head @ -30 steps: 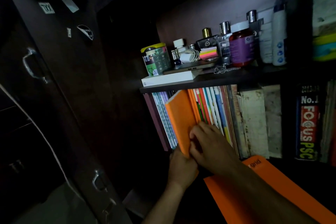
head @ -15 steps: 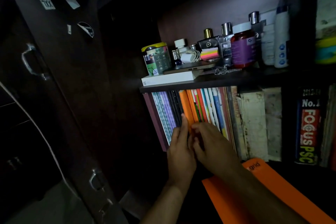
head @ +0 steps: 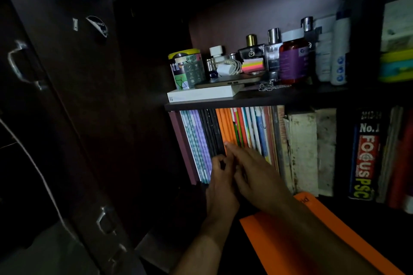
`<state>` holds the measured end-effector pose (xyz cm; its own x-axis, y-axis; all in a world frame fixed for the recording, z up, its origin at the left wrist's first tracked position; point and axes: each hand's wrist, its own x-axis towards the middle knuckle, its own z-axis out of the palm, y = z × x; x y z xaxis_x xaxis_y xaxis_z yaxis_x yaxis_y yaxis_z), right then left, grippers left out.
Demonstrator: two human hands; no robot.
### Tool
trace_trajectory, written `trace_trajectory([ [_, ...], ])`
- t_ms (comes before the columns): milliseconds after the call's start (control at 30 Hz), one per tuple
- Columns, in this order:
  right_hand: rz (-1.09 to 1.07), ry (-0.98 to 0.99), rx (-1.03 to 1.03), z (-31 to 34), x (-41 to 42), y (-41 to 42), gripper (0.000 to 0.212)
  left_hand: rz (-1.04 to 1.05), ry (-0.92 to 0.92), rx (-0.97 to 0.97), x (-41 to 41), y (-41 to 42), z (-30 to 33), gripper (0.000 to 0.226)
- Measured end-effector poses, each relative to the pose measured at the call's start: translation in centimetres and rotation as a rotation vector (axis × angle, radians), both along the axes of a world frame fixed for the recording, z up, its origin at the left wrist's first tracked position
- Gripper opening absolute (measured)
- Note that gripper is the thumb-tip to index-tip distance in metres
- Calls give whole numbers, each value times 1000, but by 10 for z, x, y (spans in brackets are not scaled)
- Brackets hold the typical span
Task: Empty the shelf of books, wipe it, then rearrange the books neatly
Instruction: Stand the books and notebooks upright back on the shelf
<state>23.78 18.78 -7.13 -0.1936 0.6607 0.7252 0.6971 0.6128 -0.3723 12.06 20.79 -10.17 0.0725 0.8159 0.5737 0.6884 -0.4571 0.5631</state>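
While both hands reach into the dim bookshelf (head: 257,101), the right hand (head: 257,176) lies with its fingers straight, the tips touching the orange books (head: 225,127) standing in the row. Just left of those fingers, the left hand (head: 220,183) has its fingers curled against the black books (head: 211,131); whether they grip one I cannot tell. Under the right forearm lies an orange folder (head: 290,248).

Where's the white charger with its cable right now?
In the head view, the white charger sits on the upper shelf, between the patterned tin on its left and the sticky notes on its right.
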Motion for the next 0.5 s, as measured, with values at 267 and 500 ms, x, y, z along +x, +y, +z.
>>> trace_trajectory([
  [267, -421, -659, 305, 17, 33, 12, 74, -53, 176, 27, 0, 0, -6, 117],
  [500, -490, -787, 230, 23, 30, 14, 80, 94, 316, 205, 7, 10, -13, 109],
])
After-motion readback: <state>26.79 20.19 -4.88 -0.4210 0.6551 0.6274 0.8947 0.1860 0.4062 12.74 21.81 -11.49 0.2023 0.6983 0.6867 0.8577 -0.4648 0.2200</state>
